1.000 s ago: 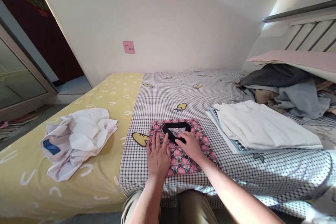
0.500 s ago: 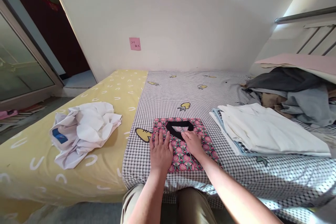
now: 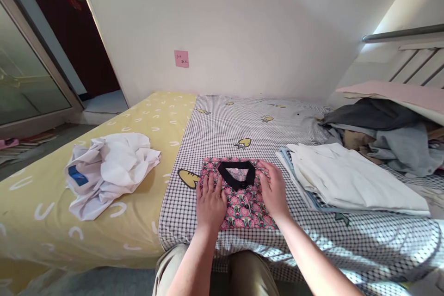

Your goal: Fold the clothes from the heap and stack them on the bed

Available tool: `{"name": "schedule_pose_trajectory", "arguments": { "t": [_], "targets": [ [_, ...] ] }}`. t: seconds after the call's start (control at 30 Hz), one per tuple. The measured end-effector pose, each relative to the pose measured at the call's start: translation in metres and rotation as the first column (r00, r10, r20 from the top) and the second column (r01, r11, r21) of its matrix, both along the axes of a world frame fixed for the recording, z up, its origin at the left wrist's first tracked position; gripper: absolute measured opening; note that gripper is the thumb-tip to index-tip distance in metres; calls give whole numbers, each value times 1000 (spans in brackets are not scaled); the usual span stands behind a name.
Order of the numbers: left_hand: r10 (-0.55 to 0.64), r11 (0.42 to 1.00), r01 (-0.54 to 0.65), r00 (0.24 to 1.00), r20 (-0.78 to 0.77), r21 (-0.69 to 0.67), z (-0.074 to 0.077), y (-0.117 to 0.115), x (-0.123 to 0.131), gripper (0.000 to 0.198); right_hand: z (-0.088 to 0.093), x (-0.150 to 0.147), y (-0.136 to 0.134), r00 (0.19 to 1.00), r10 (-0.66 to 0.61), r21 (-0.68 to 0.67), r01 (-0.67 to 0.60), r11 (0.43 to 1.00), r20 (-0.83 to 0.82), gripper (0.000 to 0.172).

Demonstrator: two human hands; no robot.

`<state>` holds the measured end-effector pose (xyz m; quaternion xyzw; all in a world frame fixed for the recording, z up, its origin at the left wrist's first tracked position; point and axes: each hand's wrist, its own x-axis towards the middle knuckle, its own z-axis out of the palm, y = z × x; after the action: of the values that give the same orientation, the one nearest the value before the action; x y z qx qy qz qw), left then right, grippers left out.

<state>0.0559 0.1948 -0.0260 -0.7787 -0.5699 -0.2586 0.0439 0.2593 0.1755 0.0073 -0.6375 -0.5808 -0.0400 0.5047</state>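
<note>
A folded shirt (image 3: 239, 201) with a pink floral print and a black collar lies flat on the bed in front of me, collar away from me. My left hand (image 3: 211, 201) rests flat on the shirt's left side with its fingers stretched out. On the right edge of the shirt lies my right hand (image 3: 275, 189), fingers extended and thumb apart, reaching beside the collar. Neither hand grips the fabric visibly. The shirt's side edges are partly hidden beneath both hands.
A crumpled white garment (image 3: 118, 162) lies on the yellow sheet (image 3: 138, 222) at left. Folded white and light-blue clothes (image 3: 350, 175) form a stack at right. Behind it is a heap of grey and brown clothes (image 3: 378, 120). A pink note (image 3: 181, 58) sticks to the wall.
My right hand has moved from the collar's front to the shirt's right edge, uncovering the collar and buttons. My left hand stays in place on the shirt. The view has shifted slightly.
</note>
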Motion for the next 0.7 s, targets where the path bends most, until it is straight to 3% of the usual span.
{"name": "schedule_pose_trajectory", "arguments": {
  "t": [0.07, 0.13, 0.27, 0.37, 0.53, 0.7],
  "targets": [
    [0, 1000, 0, 1000, 6, -2, 0, 0, 0, 49, 2, -2, -12, 980, 33, -61, -21, 998, 198, 44],
    [2, 1000, -2, 1000, 13, -3, 0, 0, 0, 49, -6, -8, -19, 927, 119, -196, -50, 979, 357, 44],
    [1, 1000, 0, 1000, 26, -14, -2, 0, 0, 49, -37, -22, -20, 850, 255, -427, -40, 903, 460, 44],
    [1, 999, 0, 999, 32, -33, -2, 0, 1, 49, -49, -22, -18, 847, 257, -455, -21, 890, 465, 46],
    [-27, 999, 28, 999, 43, -36, -2, 0, -3, 49, -51, -17, -17, 840, 261, -460, -16, 888, 475, 46],
    [-97, 993, 96, 995, 15, 62, -21, -30, -28, 49, -55, -18, -17, 843, 245, -436, -14, 900, 479, 47]
  ]
}}
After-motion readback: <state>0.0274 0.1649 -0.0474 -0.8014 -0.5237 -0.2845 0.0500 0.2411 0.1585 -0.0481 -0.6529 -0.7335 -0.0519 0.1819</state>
